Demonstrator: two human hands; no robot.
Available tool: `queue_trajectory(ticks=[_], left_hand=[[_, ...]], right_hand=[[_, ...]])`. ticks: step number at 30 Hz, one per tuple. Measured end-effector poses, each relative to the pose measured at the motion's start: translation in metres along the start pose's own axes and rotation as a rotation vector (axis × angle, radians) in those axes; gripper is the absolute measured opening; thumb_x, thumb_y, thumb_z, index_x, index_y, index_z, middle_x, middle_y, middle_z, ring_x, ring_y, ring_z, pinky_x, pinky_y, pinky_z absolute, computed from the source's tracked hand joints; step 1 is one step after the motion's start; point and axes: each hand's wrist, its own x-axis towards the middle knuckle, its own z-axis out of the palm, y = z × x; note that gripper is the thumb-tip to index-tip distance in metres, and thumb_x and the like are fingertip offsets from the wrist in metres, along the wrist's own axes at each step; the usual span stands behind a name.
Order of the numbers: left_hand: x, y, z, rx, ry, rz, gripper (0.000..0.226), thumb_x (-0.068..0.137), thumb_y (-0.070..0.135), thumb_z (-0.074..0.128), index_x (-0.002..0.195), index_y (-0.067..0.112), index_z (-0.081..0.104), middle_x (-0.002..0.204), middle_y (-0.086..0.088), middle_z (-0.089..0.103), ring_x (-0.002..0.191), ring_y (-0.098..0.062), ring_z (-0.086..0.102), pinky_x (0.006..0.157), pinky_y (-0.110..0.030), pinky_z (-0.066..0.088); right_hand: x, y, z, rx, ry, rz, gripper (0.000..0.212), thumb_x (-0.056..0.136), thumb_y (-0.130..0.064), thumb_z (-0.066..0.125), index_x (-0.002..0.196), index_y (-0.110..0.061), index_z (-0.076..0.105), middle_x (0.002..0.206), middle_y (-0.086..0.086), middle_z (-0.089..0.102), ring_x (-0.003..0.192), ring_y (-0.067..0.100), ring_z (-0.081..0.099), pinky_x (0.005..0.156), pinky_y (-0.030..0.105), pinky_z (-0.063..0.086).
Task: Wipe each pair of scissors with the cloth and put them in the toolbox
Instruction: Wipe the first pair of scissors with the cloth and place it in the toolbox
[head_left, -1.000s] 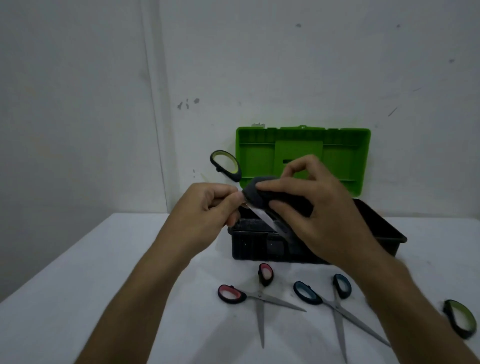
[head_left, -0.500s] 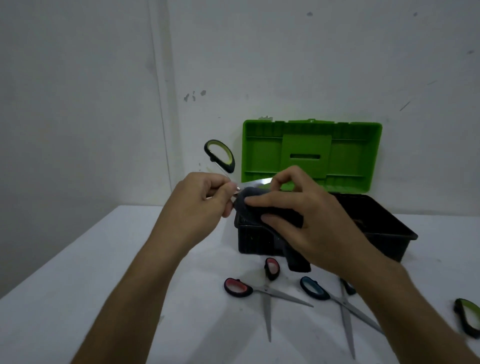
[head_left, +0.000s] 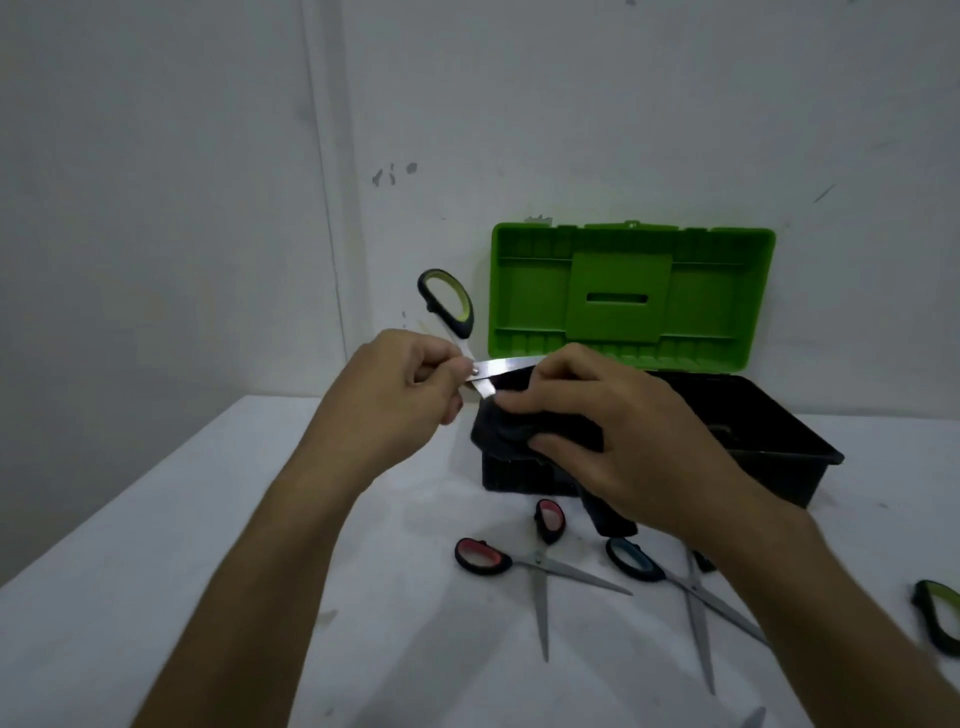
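My left hand pinches a pair of green-handled scissors near the pivot, blades spread open, one handle loop pointing up. My right hand grips a dark cloth wrapped round the lower blade, while the upper blade sticks out bare toward the right. Behind my hands stands the toolbox, black base with its green lid raised against the wall. On the table in front lie an open red-handled pair and an open blue-handled pair.
Another green-handled pair lies at the table's right edge, partly cut off by the frame. A blade tip shows at the bottom edge. The white table meets a grey wall right behind the toolbox.
The held scissors have been opened wider, and one blade now shows bare above the cloth. My right hand with the cloth has slid down along the lower blade.
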Motion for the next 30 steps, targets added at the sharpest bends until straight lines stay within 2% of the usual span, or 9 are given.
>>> queue_trajectory(ticks=[4, 8, 10, 13, 16, 19, 22, 26, 30], left_hand=[[0.001, -0.01, -0.006, -0.024, 0.035, -0.058, 0.032, 0.098, 0.023, 0.052, 0.071, 0.022, 0.069, 0.044, 0.011, 0.053, 0.033, -0.004, 0.035, 0.044, -0.02, 0.029], [0.002, -0.009, 0.001, 0.047, 0.025, -0.036, 0.043, 0.098, 0.023, 0.053, 0.055, 0.025, 0.058, 0.042, 0.011, 0.051, 0.031, -0.003, 0.038, 0.037, -0.01, 0.026], [0.002, -0.005, 0.006, 0.069, -0.004, 0.006, 0.045, 0.097, 0.024, 0.054, 0.052, 0.025, 0.054, 0.045, 0.009, 0.052, 0.032, -0.002, 0.04, 0.038, -0.01, 0.027], [0.002, -0.002, 0.008, 0.115, -0.014, 0.046, 0.038, 0.097, 0.025, 0.054, 0.06, 0.023, 0.06, 0.046, 0.008, 0.054, 0.034, -0.002, 0.041, 0.043, -0.016, 0.029], [0.004, -0.007, -0.001, 0.005, 0.041, 0.007, 0.03, 0.098, 0.024, 0.053, 0.073, 0.025, 0.069, 0.047, 0.009, 0.055, 0.034, -0.002, 0.039, 0.042, -0.013, 0.029], [0.004, -0.014, -0.015, -0.054, 0.108, 0.001, 0.032, 0.098, 0.024, 0.052, 0.07, 0.025, 0.068, 0.046, 0.01, 0.054, 0.038, -0.004, 0.036, 0.049, -0.023, 0.031], [0.005, -0.02, -0.021, -0.072, 0.119, -0.003, 0.029, 0.098, 0.024, 0.052, 0.077, 0.021, 0.071, 0.046, 0.011, 0.054, 0.04, -0.004, 0.036, 0.052, -0.025, 0.031], [0.006, -0.018, -0.015, -0.083, 0.076, -0.001, 0.026, 0.098, 0.024, 0.052, 0.084, 0.019, 0.073, 0.047, 0.01, 0.055, 0.042, -0.006, 0.037, 0.052, -0.025, 0.033], [0.005, -0.015, -0.014, -0.094, 0.103, 0.028, 0.028, 0.098, 0.025, 0.052, 0.078, 0.025, 0.07, 0.047, 0.01, 0.054, 0.04, -0.005, 0.035, 0.048, -0.02, 0.032]], right_hand=[[-0.002, 0.009, -0.011, 0.001, -0.173, 0.018, 0.036, 0.089, -0.03, 0.068, 0.119, -0.05, 0.065, 0.106, -0.025, 0.05, 0.094, 0.004, 0.056, 0.079, 0.038, 0.052], [-0.002, 0.01, -0.015, 0.024, 0.006, 0.009, 0.04, 0.09, -0.032, 0.061, 0.127, -0.046, 0.062, 0.109, -0.019, 0.047, 0.085, 0.004, 0.055, 0.071, 0.033, 0.054], [0.001, 0.006, -0.007, 0.026, 0.02, -0.007, 0.041, 0.092, -0.035, 0.057, 0.131, -0.045, 0.06, 0.112, -0.014, 0.045, 0.081, 0.008, 0.055, 0.066, 0.036, 0.054], [-0.001, 0.003, 0.007, 0.085, -0.058, -0.028, 0.036, 0.094, -0.031, 0.061, 0.128, -0.042, 0.063, 0.112, -0.015, 0.043, 0.088, 0.01, 0.056, 0.07, 0.039, 0.054], [-0.001, 0.006, 0.002, 0.057, -0.149, -0.005, 0.031, 0.092, -0.03, 0.065, 0.12, -0.045, 0.067, 0.106, -0.021, 0.042, 0.089, 0.008, 0.055, 0.072, 0.04, 0.052], [-0.003, 0.011, -0.012, 0.059, -0.247, 0.013, 0.03, 0.091, -0.029, 0.067, 0.114, -0.048, 0.069, 0.102, -0.023, 0.046, 0.093, 0.004, 0.055, 0.08, 0.034, 0.05], [-0.005, 0.014, -0.024, 0.141, -0.144, 0.018, 0.031, 0.089, -0.027, 0.068, 0.113, -0.046, 0.071, 0.103, -0.022, 0.049, 0.097, 0.002, 0.055, 0.079, 0.02, 0.045], [-0.002, 0.008, -0.017, 0.161, 0.011, 0.007, 0.034, 0.089, -0.032, 0.062, 0.122, -0.042, 0.068, 0.108, -0.014, 0.049, 0.094, 0.006, 0.056, 0.079, 0.027, 0.053], [-0.002, 0.008, -0.011, 0.139, -0.234, 0.028, 0.031, 0.091, -0.03, 0.067, 0.117, -0.047, 0.068, 0.104, -0.023, 0.046, 0.099, 0.001, 0.052, 0.085, 0.029, 0.049]])
